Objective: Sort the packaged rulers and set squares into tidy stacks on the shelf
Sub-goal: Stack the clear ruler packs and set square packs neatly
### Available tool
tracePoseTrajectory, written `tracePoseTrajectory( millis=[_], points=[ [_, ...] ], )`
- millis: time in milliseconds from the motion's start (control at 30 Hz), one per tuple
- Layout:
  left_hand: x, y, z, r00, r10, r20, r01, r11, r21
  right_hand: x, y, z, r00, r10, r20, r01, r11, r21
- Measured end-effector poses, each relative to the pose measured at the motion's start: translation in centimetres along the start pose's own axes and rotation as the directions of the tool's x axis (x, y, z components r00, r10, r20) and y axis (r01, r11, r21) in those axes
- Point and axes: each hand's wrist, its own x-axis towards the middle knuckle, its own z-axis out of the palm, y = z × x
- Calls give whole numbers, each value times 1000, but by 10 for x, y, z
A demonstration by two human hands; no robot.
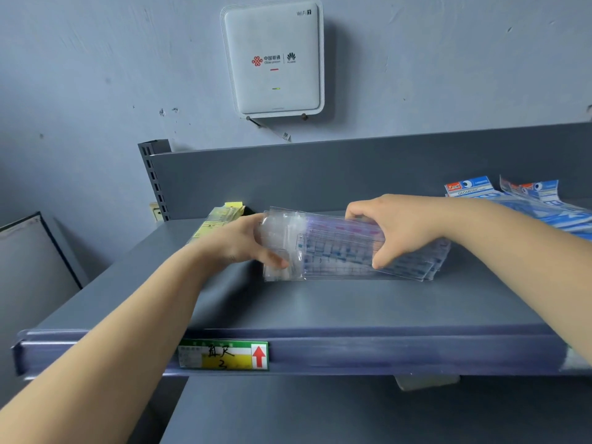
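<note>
Two hands on one stack of clear-packaged rulers [339,251] lying mid-shelf [352,309], left hand [243,241] gripping its end, right hand [397,229] clasping across it, blue set-square packs [525,203] at far right, yellow packs [217,219] behind left

Wall: grey-blue paint, scuffed. White WiFi router [273,59] mounted on it, red and black logos on the face, small green light low on the front. Thin cable with a tag [286,136] hangs below the router. Slotted metal upright [154,181] at the left. Dark-framed panel [35,267] leans at far left, possibly a board; surface too blurred to read.
</note>
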Motion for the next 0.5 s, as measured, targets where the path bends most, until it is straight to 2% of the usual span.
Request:
tracePoseTrajectory(
  millis=[67, 233, 400, 500],
  points=[
    [0, 1, 6, 1000, 18, -3, -17, 997, 75, -1, 0, 1, 1000, -2, -22, 2, 1000, 1],
    [5, -4, 18, 975, 129, -182, -110, 987, 114, -5, 5, -1, 999, 3, -53, -2, 1000, 14],
    [1, -7, 19, 972, 205, -113, -186, 969, 161, -5, 2, 3, 996, 8, 94, 0, 997, -79],
    [1, -9, 18, 974, 211, -76, -199, 969, 146, -3, 1, 3, 994, 6, 109, 5, 995, -99]
  ],
)
